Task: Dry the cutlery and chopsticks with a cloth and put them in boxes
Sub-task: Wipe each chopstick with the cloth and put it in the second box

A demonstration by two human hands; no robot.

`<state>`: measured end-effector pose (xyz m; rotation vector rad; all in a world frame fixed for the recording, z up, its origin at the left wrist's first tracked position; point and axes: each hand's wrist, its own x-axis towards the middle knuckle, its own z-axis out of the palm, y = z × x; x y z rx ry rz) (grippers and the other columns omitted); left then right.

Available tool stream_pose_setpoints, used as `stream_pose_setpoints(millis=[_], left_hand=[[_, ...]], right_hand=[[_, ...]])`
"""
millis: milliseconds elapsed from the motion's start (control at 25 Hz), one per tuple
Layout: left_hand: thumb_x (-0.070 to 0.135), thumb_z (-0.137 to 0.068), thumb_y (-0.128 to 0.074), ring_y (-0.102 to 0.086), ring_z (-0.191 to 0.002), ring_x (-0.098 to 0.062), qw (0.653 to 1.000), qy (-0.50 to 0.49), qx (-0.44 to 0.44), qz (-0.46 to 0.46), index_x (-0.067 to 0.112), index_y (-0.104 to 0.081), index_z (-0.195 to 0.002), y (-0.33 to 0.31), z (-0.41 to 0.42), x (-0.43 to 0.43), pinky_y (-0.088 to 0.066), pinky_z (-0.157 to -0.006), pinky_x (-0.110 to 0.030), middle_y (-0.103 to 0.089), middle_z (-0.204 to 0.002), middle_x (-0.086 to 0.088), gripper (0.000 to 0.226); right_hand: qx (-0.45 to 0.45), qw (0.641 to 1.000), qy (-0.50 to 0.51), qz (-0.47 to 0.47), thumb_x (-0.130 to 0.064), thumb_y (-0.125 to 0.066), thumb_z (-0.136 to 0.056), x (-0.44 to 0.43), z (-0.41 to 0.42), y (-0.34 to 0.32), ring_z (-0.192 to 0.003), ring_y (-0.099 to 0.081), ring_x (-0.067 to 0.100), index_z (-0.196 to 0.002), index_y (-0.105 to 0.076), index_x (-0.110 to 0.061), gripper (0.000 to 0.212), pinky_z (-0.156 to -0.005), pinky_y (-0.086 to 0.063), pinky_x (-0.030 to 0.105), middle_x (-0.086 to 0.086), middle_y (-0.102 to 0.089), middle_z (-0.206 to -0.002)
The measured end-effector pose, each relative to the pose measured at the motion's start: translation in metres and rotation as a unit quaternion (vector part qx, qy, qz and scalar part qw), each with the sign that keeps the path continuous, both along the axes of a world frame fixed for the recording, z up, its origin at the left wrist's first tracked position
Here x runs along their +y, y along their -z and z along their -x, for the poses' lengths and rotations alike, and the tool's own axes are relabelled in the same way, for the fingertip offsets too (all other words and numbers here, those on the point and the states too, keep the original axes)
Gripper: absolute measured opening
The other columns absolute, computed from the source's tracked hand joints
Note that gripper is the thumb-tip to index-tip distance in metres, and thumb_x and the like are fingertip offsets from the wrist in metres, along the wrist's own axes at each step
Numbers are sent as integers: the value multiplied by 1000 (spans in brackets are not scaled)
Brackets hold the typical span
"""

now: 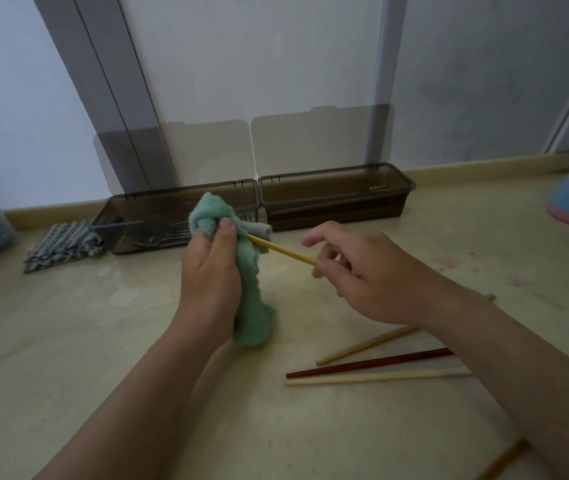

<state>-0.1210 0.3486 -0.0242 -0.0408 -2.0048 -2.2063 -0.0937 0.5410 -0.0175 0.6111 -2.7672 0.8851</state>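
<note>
Chopstick (281,251) spans both hands: one end is buried in the green cloth (253,299), which the left hand (212,271) clenches between curled fingers and thumb, while the right hand (362,275) pinches the other end in its fingertips. Three more chopsticks (373,367) lie on the counter (85,341) below the right wrist. An open fork box (127,216) stands just beyond the left thumb, and an open chopstick box (338,206) beyond the right forefinger.

My left hand (210,271) is fisted round the cloth (255,306), thumb up. My right hand (362,275) pinches the chopstick (283,251), both forearms angled inward.
</note>
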Motion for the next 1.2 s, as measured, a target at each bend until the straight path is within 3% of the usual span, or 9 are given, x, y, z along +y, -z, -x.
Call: stream_pose_setpoints(millis=[120, 200, 360, 520, 640, 760, 1000, 1120, 1200], left_hand=[[33, -100, -40, -50, -57, -11, 998, -35, -4, -51, 16, -57, -93, -2, 4, -5, -44, -54, -30, -53, -66, 1, 25], [33, -100, -38, -50, -58, -13, 1000, -9, 11, -9, 18, -55, -88, -1, -1, -1, -45, -55, -31, -52, -67, 0, 26], [34, -100, -37, -53, -54, -12, 992, 64, 56, 97, 17, -54, -84, 4, -15, 14, -48, -51, -29, -55, -60, 5, 29], [37, -99, -38, -52, -52, -8, 997, 39, 28, 67, 15, -59, -88, 4, -12, 10, -46, -49, -25, -56, -57, 8, 32], [38, -99, -40, -49, -54, -14, 999, -1, -8, -31, 18, -61, -82, 0, -4, 5, -43, -53, -33, -54, -61, 0, 33], [38, -99, -39, -49, -55, -14, 1000, 12, -12, -26, 21, -60, -80, 1, -6, 6, -44, -53, -32, -53, -63, -1, 33], [32, -98, -43, -53, -58, -9, 981, 116, 64, 142, 18, -58, -81, 13, -19, 24, -45, -56, -30, -56, -62, 7, 26], [30, -97, -45, -54, -57, -7, 982, 139, 44, 123, 20, -61, -79, 5, -19, 17, -44, -55, -26, -59, -62, 8, 27], [27, -96, -47, -56, -57, -6, 969, 209, 25, 133, 17, -62, -80, -2, -21, 11, -46, -55, -21, -64, -67, 4, 24]], right_hand=[[-43, 997, 8, -60, -23, -48, -103, 7, 1, -4, -68, -54, 2, -101, -66, -23, 19, -66, -44, 25, -12, -59, -74], [-48, 998, -11, -41, -21, -48, -103, 0, -2, -2, -63, -51, 2, -95, -66, -22, 19, -61, -37, 20, -13, -53, -69], [-34, 999, -40, 13, -18, -49, -102, -13, -7, 1, -58, -50, 10, -87, -59, -25, 19, -57, -41, 26, -9, -54, -65], [-82, 996, -20, -17, -26, -48, -103, -5, -9, -8, -63, -59, 3, -96, -66, -19, 21, -57, -44, 18, -7, -63, -73], [-137, 990, 2, -37, -27, -50, -102, 7, -9, -13, -62, -60, 0, -95, -69, -22, 21, -57, -46, 18, -8, -63, -74], [-105, 993, -9, -50, -24, -53, -101, 2, -10, -7, -64, -53, -5, -85, -65, -29, 21, -64, -39, 20, -15, -54, -65], [-56, 997, -36, 44, -15, -53, -100, -15, -11, -5, -55, -54, 8, -68, -54, -26, 34, -54, -44, 24, -7, -56, -59], [-81, 993, 3, 88, -25, -56, -100, -10, -11, -12, -49, -62, 9, -77, -67, -14, 27, -45, -47, 19, 0, -65, -62], [-47, 979, 67, 184, -27, -59, -98, -4, -7, -14, -48, -61, 12, -79, -69, -10, 28, -40, -41, 19, 1, -64, -60]])
